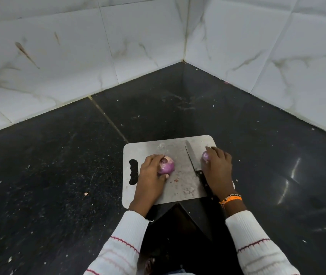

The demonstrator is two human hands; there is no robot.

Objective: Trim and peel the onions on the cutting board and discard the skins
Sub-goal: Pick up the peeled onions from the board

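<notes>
While both hands rest on the board, the scene reads as follows.
Left hand (pixel 151 175): curled around the left onion (pixel 166 165), fingers over its far side, thumb at its near side.
Right hand (pixel 216 167): fingers bent over the right onion (pixel 205 156), covering most of it.
Onions: both purple, partly skinned, on the cutting board (pixel 154 148), well apart.
Knife (pixel 193 162): flat on the board between the onions, black handle beside the right wrist, touched by neither hand.
Skin scraps (pixel 189 190): scattered on the board's near part.
Wristband (pixel 231 199): orange, on the right wrist.
Counter (pixel 59 175): black, speckled.
Writing: none legible.
</notes>
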